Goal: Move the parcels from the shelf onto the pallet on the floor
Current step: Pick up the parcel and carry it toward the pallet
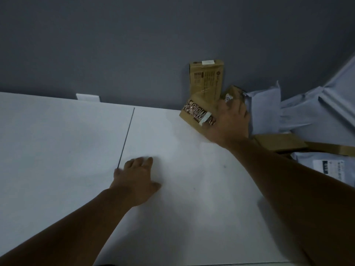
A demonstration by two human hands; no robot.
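parcel (196,112) on shelf (172,198) gripped by right hand (230,122).

Dim, bluish light. Beyond the left hand (135,180) and right hand (230,121), a plain matte slate-grey wall (134,45), filling the upper half. Under both, a flat white panelled shelf (57,141), split by a thin dark straight seam (125,139) running from the left hand's outer edge back toward the wall. Left of the seam's far end, a small white rectangular plate (88,97) at the wall's foot.
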